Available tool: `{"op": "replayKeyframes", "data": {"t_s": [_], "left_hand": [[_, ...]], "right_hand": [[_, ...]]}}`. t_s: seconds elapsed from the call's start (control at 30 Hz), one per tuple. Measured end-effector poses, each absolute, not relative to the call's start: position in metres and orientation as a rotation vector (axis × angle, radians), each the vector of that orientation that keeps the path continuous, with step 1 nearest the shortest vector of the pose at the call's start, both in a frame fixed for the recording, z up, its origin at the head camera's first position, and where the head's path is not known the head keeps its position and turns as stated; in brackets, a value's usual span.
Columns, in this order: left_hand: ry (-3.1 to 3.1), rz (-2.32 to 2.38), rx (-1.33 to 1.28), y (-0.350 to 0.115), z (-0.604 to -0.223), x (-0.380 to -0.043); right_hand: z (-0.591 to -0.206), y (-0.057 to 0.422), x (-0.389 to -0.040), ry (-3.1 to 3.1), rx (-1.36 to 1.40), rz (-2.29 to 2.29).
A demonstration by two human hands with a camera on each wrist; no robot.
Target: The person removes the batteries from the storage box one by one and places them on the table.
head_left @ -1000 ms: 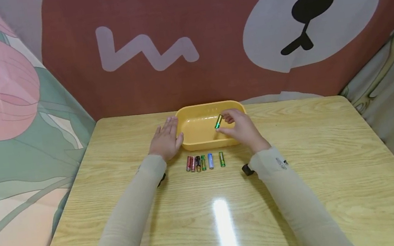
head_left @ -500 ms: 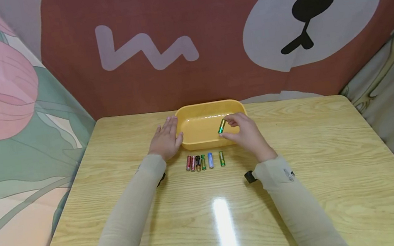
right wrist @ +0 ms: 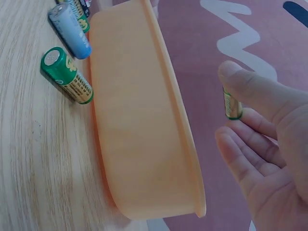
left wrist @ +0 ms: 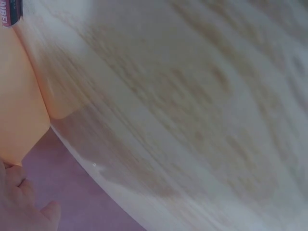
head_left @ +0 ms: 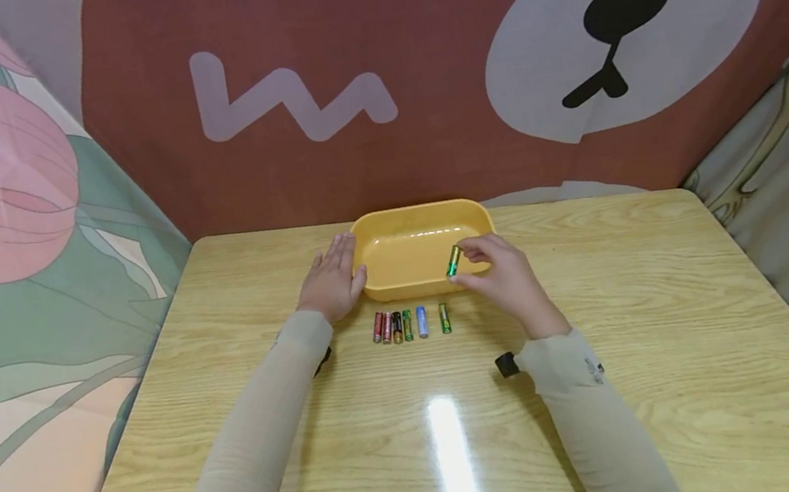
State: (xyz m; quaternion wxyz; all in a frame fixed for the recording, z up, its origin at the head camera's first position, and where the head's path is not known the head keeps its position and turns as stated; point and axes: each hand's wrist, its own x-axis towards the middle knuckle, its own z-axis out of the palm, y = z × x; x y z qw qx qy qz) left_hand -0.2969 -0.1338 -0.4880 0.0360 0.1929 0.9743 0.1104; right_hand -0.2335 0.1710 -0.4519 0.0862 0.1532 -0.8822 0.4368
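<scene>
Between thumb and fingers, my right hand [head_left: 508, 276] pinches a green and gold battery [head_left: 453, 260], tilted, over the right front part of a yellow plastic tray [head_left: 401, 290]. The right wrist view also shows this battery [right wrist: 233, 105], partly covered by the thumb. My left hand [head_left: 329, 280] lies flat with straight fingers against the tray's left end. In front of the tray lie several batteries in a row: red ones at the left, a black and gold one [head_left: 397, 327], a green one [head_left: 408, 325], a blue one [head_left: 422, 322], and a green one [head_left: 445, 318] set apart at the right.
The wooden table [head_left: 639, 312] extends to both sides and toward me. Behind the tray, a printed cloth [head_left: 353, 168] hangs at the table's back edge. Patterned cloths also hang at the left and right. A bright light reflection crosses the tabletop.
My right hand has drawn back toward me and slightly right, carrying the green and gold battery from over the tray's middle to its front right. The left hand stays where it was.
</scene>
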Motion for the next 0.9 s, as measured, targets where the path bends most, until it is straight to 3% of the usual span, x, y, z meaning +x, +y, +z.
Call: {"op": "replayKeyframes", "data": {"t_s": [0.9], "left_hand": [[2.995,0.317,0.580,-0.133,-0.485,-0.295]], "right_hand": [[-0.465,0.179,-0.215,-2.797,0.635,1.454]]}}
